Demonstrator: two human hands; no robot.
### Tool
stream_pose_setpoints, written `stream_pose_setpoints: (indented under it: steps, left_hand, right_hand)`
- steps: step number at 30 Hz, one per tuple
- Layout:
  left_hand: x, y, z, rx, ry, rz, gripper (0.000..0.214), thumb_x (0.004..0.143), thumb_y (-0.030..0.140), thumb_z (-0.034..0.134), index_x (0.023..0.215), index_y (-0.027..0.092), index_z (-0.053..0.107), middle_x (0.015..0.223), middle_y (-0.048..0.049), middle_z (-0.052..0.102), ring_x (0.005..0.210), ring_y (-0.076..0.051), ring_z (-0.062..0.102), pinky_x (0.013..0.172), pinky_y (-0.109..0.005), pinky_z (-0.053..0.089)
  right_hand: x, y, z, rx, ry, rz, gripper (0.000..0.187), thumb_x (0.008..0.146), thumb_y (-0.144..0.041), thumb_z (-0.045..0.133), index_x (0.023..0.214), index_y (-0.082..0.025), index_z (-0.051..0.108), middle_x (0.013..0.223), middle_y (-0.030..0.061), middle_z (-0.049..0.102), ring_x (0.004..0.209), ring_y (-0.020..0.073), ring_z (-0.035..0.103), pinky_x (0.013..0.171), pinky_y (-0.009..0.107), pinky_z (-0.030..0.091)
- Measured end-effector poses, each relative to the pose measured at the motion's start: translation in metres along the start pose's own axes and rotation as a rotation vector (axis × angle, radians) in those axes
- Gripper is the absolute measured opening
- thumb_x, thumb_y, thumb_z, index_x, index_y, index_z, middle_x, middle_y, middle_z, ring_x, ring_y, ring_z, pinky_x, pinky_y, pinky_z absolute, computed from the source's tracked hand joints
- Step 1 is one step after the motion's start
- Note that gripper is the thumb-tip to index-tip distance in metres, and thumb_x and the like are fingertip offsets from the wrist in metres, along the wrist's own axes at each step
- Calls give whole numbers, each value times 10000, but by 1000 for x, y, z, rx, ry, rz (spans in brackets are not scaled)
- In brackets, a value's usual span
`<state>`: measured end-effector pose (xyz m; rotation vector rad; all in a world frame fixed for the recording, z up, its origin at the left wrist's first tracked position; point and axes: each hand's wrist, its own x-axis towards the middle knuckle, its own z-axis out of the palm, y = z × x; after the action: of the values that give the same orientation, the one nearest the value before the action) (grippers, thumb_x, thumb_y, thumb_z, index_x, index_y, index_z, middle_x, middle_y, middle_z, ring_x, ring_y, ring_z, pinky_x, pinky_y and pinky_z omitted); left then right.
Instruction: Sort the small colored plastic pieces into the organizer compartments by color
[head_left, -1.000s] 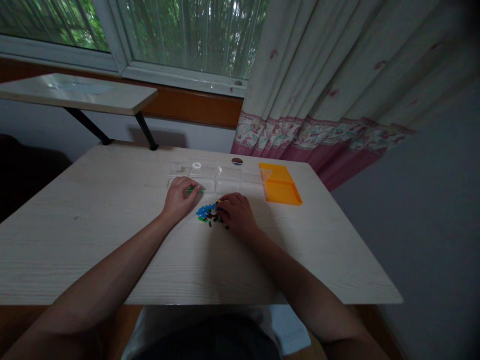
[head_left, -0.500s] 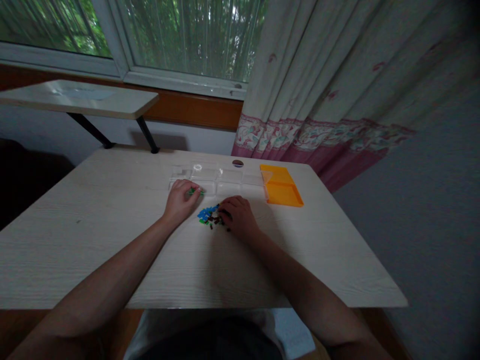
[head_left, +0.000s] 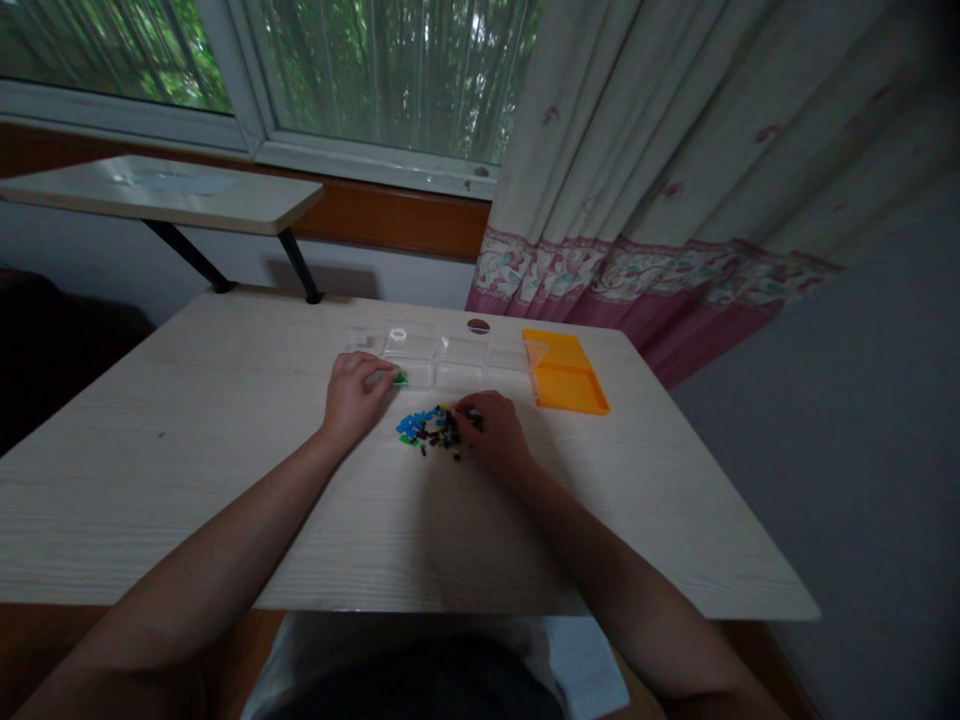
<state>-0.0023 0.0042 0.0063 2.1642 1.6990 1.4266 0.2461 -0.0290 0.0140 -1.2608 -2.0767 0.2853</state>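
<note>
A small pile of tiny coloured pieces [head_left: 427,427], blue, green and dark, lies on the pale wooden table [head_left: 225,460]. My right hand [head_left: 491,432] rests at the pile's right edge with its fingers curled and pinched on the pieces. My left hand [head_left: 355,393] sits left of the pile, fingers closed on small green pieces [head_left: 400,379] at the near edge of a clear compartment tray [head_left: 450,358]. What the tray's compartments hold is too faint to tell.
An orange lid [head_left: 564,372] lies flat to the right of the clear tray. A dark round hole [head_left: 478,325] marks the table's far edge. Beyond are a second small table [head_left: 165,190], a window and a patterned curtain [head_left: 645,200].
My right hand has slid a little to the right, uncovering more of the pile. My left hand stays closed on the green pieces by the tray.
</note>
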Motion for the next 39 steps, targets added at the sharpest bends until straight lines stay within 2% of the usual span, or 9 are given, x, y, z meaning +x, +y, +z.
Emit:
stream_pose_setpoints:
  steps: [8,15,21,25,29,31,34,39]
  left_hand:
    - [2,-7,-1,79,57,-23,176,830,390,659,847,228,727,882,-48,634,951,-243,535,917,-434,398]
    - [1,-5,-3,84,26,-22,164,874,307,606,950,231,731,917,-75,605,988,-260,501,913,-458,403]
    - [0,1,-4,75,14,17,221,889,292,573,1045,234,718,963,-73,604,994,-255,515,929,-450,411]
    - [-6,20,-4,-4,-113,174,241,902,289,557,1096,244,693,989,-67,614,999,-233,527,927,-418,421]
    - [-14,45,-4,-105,-386,432,248,908,325,562,1118,254,672,1026,-69,638,997,-223,546,925,-408,424]
    - [-17,52,-5,-114,-472,492,244,910,353,562,1084,227,678,1026,-79,644,1004,-232,545,910,-406,428]
    - [-17,54,-6,-117,-494,496,232,919,369,551,1025,218,694,1010,-78,655,994,-231,550,900,-401,429]
    - [-17,50,-6,-106,-454,473,220,913,391,563,953,227,703,982,-58,666,966,-223,557,888,-395,435]
  right_hand:
    - [1,-1,-4,106,35,41,76,827,-220,608,863,-204,673,828,24,709,801,175,644,796,313,474]
    - [1,-1,-3,77,-11,42,129,854,-209,611,917,-229,722,890,31,744,856,187,669,845,331,480]
    - [0,-4,-7,144,53,100,84,852,-272,648,862,-218,711,822,16,739,784,173,681,805,314,487]
    - [0,-4,-6,147,56,102,124,840,-333,669,808,-218,702,774,8,723,747,165,660,769,306,479]
    - [-3,-8,-3,144,55,105,164,836,-370,671,789,-217,702,758,9,696,753,164,627,742,299,466]
    - [-5,-13,-2,189,60,128,205,838,-405,660,773,-215,695,737,6,673,734,157,613,716,288,467]
    - [-7,-19,-2,247,42,126,251,837,-450,649,746,-220,690,726,4,658,725,150,601,703,278,466]
    - [-7,-21,-2,254,0,59,301,868,-477,605,723,-231,701,698,1,657,709,143,583,698,270,453]
